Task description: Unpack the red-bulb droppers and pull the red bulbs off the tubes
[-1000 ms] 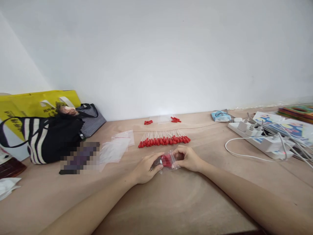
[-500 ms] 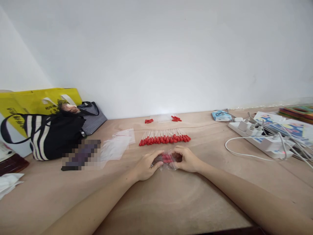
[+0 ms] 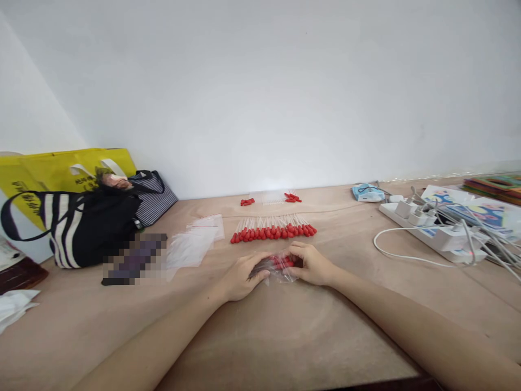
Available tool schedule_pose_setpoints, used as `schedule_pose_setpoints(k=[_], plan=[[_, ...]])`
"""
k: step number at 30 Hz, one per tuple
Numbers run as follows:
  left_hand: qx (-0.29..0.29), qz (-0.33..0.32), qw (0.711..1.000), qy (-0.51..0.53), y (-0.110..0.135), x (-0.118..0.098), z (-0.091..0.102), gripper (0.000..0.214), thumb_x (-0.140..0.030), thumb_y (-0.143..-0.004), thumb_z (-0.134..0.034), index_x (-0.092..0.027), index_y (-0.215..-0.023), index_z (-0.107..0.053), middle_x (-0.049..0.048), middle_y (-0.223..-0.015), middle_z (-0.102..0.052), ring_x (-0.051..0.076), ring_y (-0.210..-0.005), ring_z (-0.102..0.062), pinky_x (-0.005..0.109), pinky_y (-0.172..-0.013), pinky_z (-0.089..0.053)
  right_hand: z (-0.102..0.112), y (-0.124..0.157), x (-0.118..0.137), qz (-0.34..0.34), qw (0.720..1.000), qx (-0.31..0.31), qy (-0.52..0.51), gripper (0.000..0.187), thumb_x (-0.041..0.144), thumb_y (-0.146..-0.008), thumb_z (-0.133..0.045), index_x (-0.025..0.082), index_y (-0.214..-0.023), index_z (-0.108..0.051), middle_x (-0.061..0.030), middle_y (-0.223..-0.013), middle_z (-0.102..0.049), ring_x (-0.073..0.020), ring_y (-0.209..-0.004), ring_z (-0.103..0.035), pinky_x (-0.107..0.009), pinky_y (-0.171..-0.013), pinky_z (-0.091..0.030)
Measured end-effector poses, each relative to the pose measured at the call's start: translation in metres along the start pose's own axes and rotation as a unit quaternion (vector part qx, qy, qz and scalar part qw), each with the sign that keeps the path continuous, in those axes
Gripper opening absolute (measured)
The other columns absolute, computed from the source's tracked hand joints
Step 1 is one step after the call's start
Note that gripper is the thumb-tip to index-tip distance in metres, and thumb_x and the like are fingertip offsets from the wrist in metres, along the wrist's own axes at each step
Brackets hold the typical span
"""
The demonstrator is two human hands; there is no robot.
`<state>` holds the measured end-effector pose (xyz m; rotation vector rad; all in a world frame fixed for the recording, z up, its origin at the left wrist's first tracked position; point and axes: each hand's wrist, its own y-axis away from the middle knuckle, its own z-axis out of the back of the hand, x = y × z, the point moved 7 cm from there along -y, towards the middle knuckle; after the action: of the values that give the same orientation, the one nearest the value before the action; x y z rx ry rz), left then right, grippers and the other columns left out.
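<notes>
Table point(image 3: 285, 347): row of red-tipped sticks point(image 3: 273, 232) laid centre. By left hand point(image 3: 243, 278) and right hand point(image 3: 311, 264), clear bag point(image 3: 285, 277) is clasped left, pinched right, near centre; red tips point(image 3: 281, 263) inside are now shifted slightly right, apparently being worked along.

And it's a wooden table point(image 3: 285, 347): just beyond the grip, a row of red-tipped sticks point(image 3: 273, 232)! Left of the grip, flat clear bags point(image 3: 191, 247), then a striped black bag point(image 3: 101, 231); well right, a white power strip point(image 3: 428, 232).
</notes>
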<state>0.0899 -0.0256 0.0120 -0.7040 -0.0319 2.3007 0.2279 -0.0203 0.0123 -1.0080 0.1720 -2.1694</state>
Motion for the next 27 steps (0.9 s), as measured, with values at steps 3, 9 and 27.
schedule_pose_setpoints(k=[3,9,27], plan=[[0.008,-0.011,1.0,0.001,0.0,-0.001,0.0,0.034,-0.03,-0.084,-0.044,-0.022,-0.116,-0.044,0.0029,-0.114,-0.056,0.017,-0.101,-0.052,0.031,-0.087,-0.04,0.006,0.0,-0.005,-0.016,1.0,-0.016,-0.016,0.016,0.017,-0.068,-0.059,0.016,-0.083,-0.058,-0.0022,-0.078,-0.053,-0.0096,-0.064,-0.048,-0.022,-0.059,-0.04],[0.033,-0.012,0.999,-0.02,0.003,0.006,0.003,0.038,-0.032,-0.084,-0.043,-0.022,-0.121,-0.041,0.005,-0.122,-0.05,0.018,-0.109,-0.047,0.034,-0.092,-0.037,0.022,0.007,-0.036,-0.124,0.957,-0.015,-0.26,0.023,0.03,-0.066,-0.064,0.017,-0.08,-0.051,0.0012,-0.07,-0.056,-0.0088,-0.06,-0.051,-0.022,-0.057,-0.041],[0.038,-0.002,0.998,-0.041,0.005,0.011,0.002,0.039,-0.035,-0.084,-0.042,-0.024,-0.121,-0.043,0.0044,-0.124,-0.049,0.02,-0.115,-0.043,0.038,-0.096,-0.034,0.107,0.038,-0.12,-0.199,0.866,-0.41,-0.204,0.036,0.046,-0.052,-0.07,0.018,-0.067,-0.054,-0.0013,-0.067,-0.061,-0.0142,-0.065,-0.058,-0.028,-0.063,-0.046]])
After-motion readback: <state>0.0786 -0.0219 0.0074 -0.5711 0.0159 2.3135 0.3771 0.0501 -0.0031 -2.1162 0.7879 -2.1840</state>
